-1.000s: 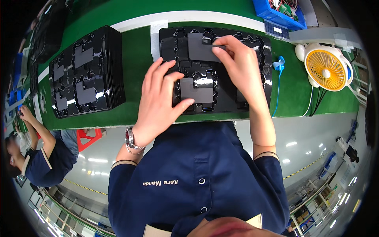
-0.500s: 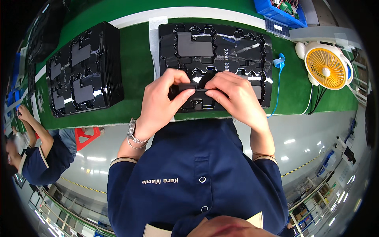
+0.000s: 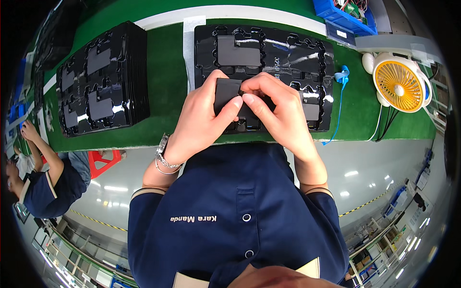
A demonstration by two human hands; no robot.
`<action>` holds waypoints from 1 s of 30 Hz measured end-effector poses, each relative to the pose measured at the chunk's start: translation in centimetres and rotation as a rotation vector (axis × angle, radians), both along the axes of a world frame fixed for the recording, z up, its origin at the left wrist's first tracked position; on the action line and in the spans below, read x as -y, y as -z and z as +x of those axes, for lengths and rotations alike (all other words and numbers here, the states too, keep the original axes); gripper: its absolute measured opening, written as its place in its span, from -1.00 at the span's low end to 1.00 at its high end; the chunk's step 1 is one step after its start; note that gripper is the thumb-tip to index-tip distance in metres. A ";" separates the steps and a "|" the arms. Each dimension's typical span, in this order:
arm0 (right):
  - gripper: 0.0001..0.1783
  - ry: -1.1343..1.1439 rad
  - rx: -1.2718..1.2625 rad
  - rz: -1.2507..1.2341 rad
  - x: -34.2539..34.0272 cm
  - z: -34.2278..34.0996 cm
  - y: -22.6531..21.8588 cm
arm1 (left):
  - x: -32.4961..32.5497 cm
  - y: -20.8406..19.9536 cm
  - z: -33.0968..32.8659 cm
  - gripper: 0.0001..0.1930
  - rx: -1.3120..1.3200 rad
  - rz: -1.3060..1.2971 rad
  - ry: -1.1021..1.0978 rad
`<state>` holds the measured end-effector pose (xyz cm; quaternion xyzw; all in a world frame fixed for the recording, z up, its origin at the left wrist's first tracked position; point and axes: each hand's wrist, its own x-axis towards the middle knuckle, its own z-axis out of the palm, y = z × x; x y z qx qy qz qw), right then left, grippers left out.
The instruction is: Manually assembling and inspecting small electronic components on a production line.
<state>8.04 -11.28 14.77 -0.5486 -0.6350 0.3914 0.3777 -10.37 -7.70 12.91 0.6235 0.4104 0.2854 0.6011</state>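
Above the near part of a glossy black moulded tray (image 3: 300,65), my left hand (image 3: 197,120) grips a dark grey flat piece (image 3: 226,90) between thumb and fingers. Its broad face is turned up, and its lower part is hidden by my thumb. My right hand (image 3: 283,108) pinches at the right edge of the same piece, thumb and forefinger together, close to my left thumb tip. In the tray, a grey L-shaped part (image 3: 242,57) lies in the far left pocket, and another grey part (image 3: 311,112) shows at the near right.
To the left stands a tall stack of black trays (image 3: 137,72) with grey parts in the top one. A blue cable (image 3: 341,91), a white-and-orange fan (image 3: 398,85) and a blue bin (image 3: 343,14) are on the right. A co-worker (image 3: 48,187) works at far left.
The dark piece has tilted from nearly edge-on to showing its broad face. Both hands have shifted slightly away from my body and still hold it.
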 end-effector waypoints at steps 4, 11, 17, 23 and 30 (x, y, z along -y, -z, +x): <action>-0.91 0.021 0.028 0.013 -0.1 0.0 0.0 | 0.0 0.5 0.0 -0.76 -0.101 0.124 0.011; -0.92 0.011 0.036 0.039 -0.3 0.0 0.1 | -0.1 0.1 0.0 -0.73 -0.188 0.174 0.038; -0.93 0.006 0.035 0.108 -0.4 0.1 0.5 | 0.0 0.2 0.1 -0.73 -0.160 0.150 0.029; -0.94 0.020 0.040 0.123 -0.2 0.1 0.5 | 0.1 0.2 0.2 -0.73 -0.165 0.160 0.026; -0.92 0.073 0.007 0.034 -0.1 -0.2 0.7 | 0.1 0.3 0.4 -0.74 -0.142 0.144 0.003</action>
